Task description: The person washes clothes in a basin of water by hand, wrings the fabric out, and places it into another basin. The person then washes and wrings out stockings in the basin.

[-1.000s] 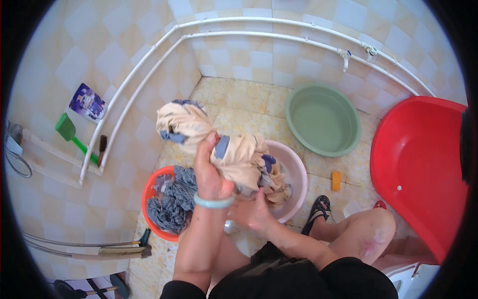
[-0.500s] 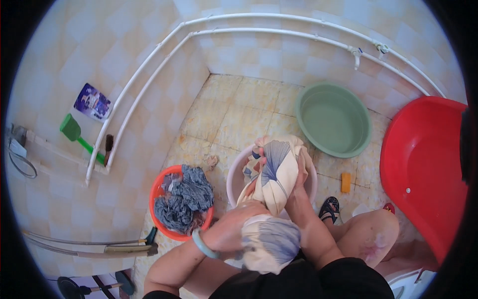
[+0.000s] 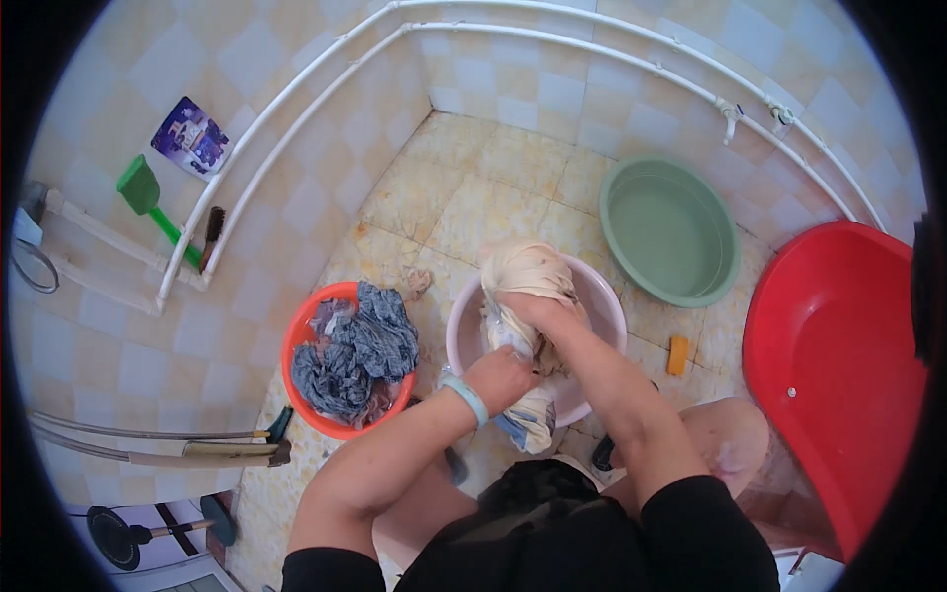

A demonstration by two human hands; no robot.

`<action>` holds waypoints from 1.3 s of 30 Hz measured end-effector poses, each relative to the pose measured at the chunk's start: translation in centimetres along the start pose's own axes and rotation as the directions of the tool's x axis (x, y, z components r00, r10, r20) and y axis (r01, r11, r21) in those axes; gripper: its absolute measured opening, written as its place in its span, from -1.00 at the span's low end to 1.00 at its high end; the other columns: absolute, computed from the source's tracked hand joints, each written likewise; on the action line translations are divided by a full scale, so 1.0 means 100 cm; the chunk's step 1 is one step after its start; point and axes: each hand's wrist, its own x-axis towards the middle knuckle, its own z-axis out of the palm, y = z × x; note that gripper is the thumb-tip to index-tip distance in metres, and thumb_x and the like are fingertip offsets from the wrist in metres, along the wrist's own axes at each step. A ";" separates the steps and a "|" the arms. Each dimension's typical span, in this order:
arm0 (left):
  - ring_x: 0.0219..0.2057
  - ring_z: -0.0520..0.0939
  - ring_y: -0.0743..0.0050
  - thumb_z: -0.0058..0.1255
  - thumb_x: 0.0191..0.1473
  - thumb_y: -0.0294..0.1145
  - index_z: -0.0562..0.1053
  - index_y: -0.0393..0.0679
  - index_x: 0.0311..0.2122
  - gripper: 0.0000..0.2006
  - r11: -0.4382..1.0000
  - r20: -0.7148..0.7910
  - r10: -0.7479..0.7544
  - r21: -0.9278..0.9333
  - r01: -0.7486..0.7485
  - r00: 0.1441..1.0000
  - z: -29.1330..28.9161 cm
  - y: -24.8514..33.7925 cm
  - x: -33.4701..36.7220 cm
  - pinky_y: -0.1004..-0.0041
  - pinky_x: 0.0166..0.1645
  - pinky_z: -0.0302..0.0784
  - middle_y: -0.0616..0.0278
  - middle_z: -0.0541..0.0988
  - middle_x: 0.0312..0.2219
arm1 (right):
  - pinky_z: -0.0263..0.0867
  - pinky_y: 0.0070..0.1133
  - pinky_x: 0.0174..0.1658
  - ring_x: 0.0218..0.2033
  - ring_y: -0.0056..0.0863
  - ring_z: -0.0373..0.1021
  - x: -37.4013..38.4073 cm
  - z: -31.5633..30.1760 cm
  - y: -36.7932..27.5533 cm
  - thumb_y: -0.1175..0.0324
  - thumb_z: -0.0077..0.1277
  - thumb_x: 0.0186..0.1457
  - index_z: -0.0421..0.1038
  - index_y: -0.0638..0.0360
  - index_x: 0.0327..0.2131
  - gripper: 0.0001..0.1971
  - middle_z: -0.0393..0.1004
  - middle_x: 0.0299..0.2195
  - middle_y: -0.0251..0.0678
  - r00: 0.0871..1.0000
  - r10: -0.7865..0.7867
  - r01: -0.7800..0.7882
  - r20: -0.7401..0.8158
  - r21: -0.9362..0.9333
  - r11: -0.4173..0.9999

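Observation:
A cream cloth with blue patterning (image 3: pixel 528 266) is bunched lengthwise over a pale pink basin (image 3: pixel 614 331). My left hand (image 3: pixel 500 379), with a pale bracelet on its wrist, is closed around the cloth's nearer part above the basin's near left side. Below that hand a blue-streaked end (image 3: pixel 530 422) hangs over the near rim. Farther along, my right hand (image 3: pixel 538 309) is closed on the cloth, its fingertips mostly hidden by the folds. To the left, an orange-red basin (image 3: pixel 293 340) holds wet-looking grey-blue cloth (image 3: pixel 360 350) and some paler pieces.
A green basin (image 3: pixel 671 232) of water stands at the back right, near a yellow bar (image 3: pixel 677 355). The large red tub (image 3: pixel 838 326) bounds the right side. White pipes (image 3: pixel 552 30) with taps run along the wall. A green brush (image 3: pixel 140 185) hangs at left.
The cloth has gone from being lifted toward me to lying lower, over the basin. Both hands have moved onto its bunched length, the left one forward. The view has shifted slightly.

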 end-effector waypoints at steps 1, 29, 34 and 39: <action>-0.28 0.52 0.18 -0.17 -0.11 -0.46 0.43 -0.07 -0.34 -0.82 0.999 0.047 -0.003 -0.053 0.005 0.999 -0.003 0.001 0.004 0.30 -0.09 0.36 0.13 0.50 -0.34 | 0.05 -0.43 0.09 0.04 -0.32 0.16 0.009 0.016 0.026 0.10 -0.18 0.03 0.26 0.14 -0.01 -0.52 0.25 0.01 -0.21 0.996 0.076 -0.056 -0.050 0.319 0.946; -0.13 0.44 0.35 0.05 -0.07 -0.36 0.26 -0.27 0.01 -0.50 -0.089 -0.073 -0.477 -0.987 -0.131 0.876 -0.063 0.032 -0.009 0.46 -0.04 0.31 0.18 0.43 -0.16 | 0.37 -0.60 -0.38 -0.50 -0.41 0.43 -0.030 -0.078 -0.021 0.19 -0.13 0.06 0.37 0.34 -0.20 -0.62 0.46 -0.40 -0.18 0.940 -0.112 -0.265 0.321 0.898 0.353; -0.18 0.47 0.20 0.06 -0.20 -0.23 0.35 -0.34 -0.13 -0.49 0.227 0.040 -0.478 -0.959 0.167 0.877 -0.041 0.025 0.001 0.41 -0.05 0.32 -0.05 0.47 -0.24 | 0.29 -0.61 -0.24 -0.31 -0.47 0.39 -0.011 -0.076 -0.011 0.18 -0.11 0.04 0.42 0.27 -0.23 -0.65 0.45 -0.32 -0.20 0.794 -0.168 -0.266 0.584 0.583 0.768; -0.28 0.51 0.05 0.07 -0.26 -0.16 0.40 -0.41 -0.26 -0.49 0.244 0.159 -0.522 -0.913 0.325 0.838 -0.011 0.027 0.020 0.36 -0.13 0.39 -0.18 0.49 -0.36 | 0.23 -0.43 -0.15 -0.25 -0.24 0.35 -0.021 -0.094 -0.050 0.28 -0.11 -0.06 0.41 0.07 -0.24 -0.73 0.44 -0.29 -0.18 0.716 -0.485 0.624 0.502 -0.149 0.767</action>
